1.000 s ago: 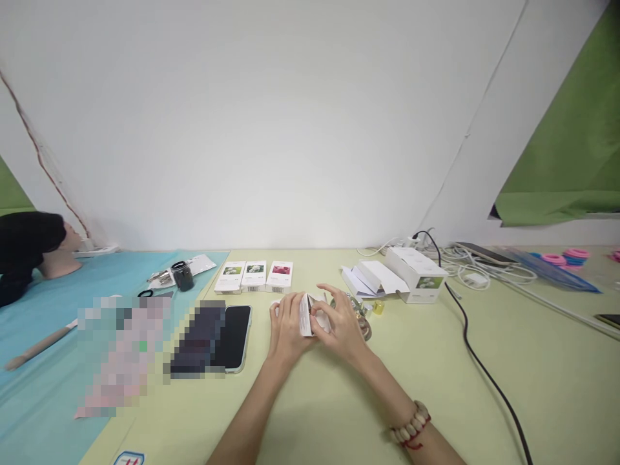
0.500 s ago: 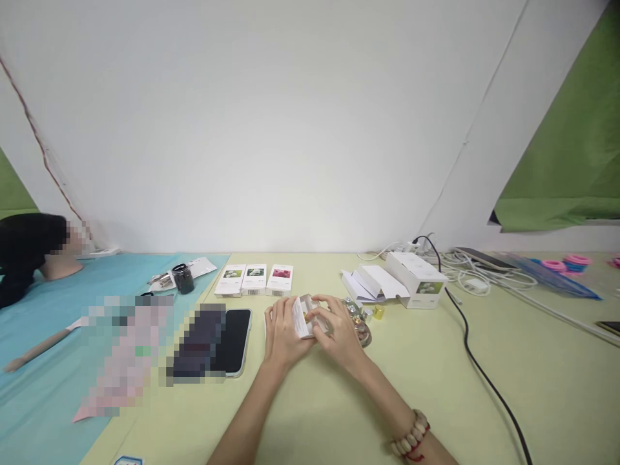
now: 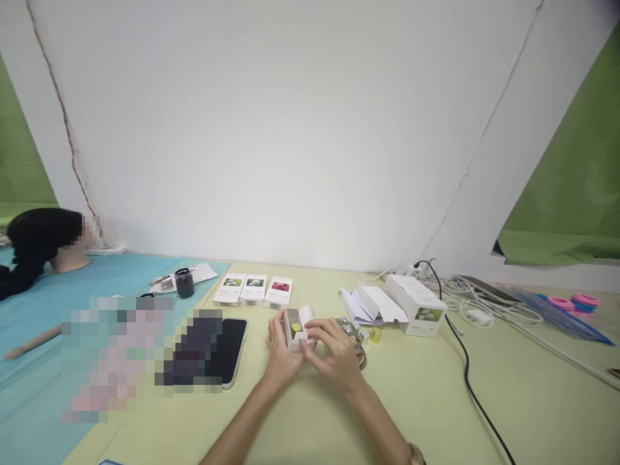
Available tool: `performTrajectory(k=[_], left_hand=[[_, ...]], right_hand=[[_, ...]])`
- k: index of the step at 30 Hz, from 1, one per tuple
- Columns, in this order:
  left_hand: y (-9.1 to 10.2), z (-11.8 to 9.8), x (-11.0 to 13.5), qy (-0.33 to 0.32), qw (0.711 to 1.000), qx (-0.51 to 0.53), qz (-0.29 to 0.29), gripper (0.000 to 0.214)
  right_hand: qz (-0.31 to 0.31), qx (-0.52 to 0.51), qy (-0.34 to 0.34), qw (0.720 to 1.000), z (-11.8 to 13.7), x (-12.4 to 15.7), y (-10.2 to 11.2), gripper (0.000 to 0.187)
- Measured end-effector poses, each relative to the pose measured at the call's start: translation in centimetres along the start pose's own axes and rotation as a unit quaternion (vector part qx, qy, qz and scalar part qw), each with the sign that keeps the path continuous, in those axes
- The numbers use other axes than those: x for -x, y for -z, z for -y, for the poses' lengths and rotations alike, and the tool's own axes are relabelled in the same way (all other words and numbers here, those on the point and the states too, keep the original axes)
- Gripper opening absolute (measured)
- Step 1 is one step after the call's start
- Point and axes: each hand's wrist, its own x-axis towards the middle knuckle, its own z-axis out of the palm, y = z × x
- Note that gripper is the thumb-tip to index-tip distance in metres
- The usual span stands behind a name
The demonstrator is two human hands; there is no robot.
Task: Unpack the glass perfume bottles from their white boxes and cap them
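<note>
A small white carton (image 3: pixel 296 326) is held upright between both hands over the yellow-green table (image 3: pixel 436 400). Its top flap is open and a gold cap (image 3: pixel 296 327) shows inside. My left hand (image 3: pixel 279 349) grips the carton's left side with closed fingers. My right hand (image 3: pixel 334 352) pinches its right side and base. Just right of my hands lies a cluster of small glass bottles (image 3: pixel 352 330) and a tiny yellow bottle (image 3: pixel 374 334).
Three small flower-print cartons (image 3: pixel 252 290) lie in a row behind my hands. A larger open white box (image 3: pixel 415 296) with folded inserts sits at right, with a black cable (image 3: pixel 465 361) and white cables beyond. A dark phone (image 3: pixel 227 349) lies left; a black jar (image 3: pixel 184 283) and a mannequin head (image 3: pixel 48 242) stand on the blue cloth.
The carton has turned from lying sideways to upright, with its flap open and the gold cap now showing. The view has tilted upward slightly.
</note>
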Motion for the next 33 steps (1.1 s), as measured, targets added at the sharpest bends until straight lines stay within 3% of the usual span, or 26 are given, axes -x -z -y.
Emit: performTrajectory(k=[3,5,7,9,11,14,17,20,26,29,31,33], left_hand=[[1.5,-0.3,-0.8,-0.044,0.990,0.076,0.114,0.067],[3.0,-1.0,-2.3,-0.059,0.979,0.175,0.090,0.061],[4.3,-1.7,-4.6,-0.068,0.980,0.183,0.040,0.060],[5.0,-1.9,-7.4,-0.069,0.992,0.096,0.032,0.051],[4.9,-1.1,-10.1,-0.116,0.992,-0.009,0.052,0.044],[3.8,1.6,-12.2,-0.122,0.970,-0.159,0.134,0.036],[2.2,4.5,-11.5,-0.115,0.960,-0.193,0.164,0.028],[1.1,6.1,-9.9,-0.104,0.950,-0.238,0.176,0.052],[0.2,6.3,-9.3,-0.094,0.941,-0.281,0.164,0.053],[0.4,4.9,-9.2,-0.061,0.973,-0.185,0.125,0.046],[0.8,3.4,-8.5,-0.021,0.996,-0.058,0.058,0.046],[1.4,1.7,-7.2,-0.041,0.995,0.086,0.017,0.048]], right_hand=[[-0.022,0.004,-0.011,1.000,-0.2,0.1,-0.1,0.005],[-0.029,0.004,-0.017,0.999,-0.2,0.2,-0.2,0.008],[-0.029,-0.001,-0.020,0.999,-0.2,0.3,-0.4,0.009],[-0.029,-0.007,-0.018,0.999,-0.1,0.3,-0.5,0.011],[-0.032,-0.011,-0.016,0.999,0.0,0.2,-0.6,0.012],[-0.035,-0.018,-0.018,0.999,0.0,0.2,-0.6,0.012],[-0.032,-0.023,-0.019,0.999,-0.1,0.2,-0.6,0.011],[-0.036,-0.025,-0.016,0.999,-0.3,0.3,-0.7,0.011],[-0.039,-0.037,-0.018,0.998,-0.1,0.4,-0.7,0.011],[-0.030,-0.045,-0.037,0.998,-0.1,0.3,-0.6,0.011],[-0.022,-0.047,-0.060,0.997,-0.2,0.4,-0.5,0.014],[-0.023,-0.044,-0.082,0.995,-0.4,0.4,-0.5,0.016]])
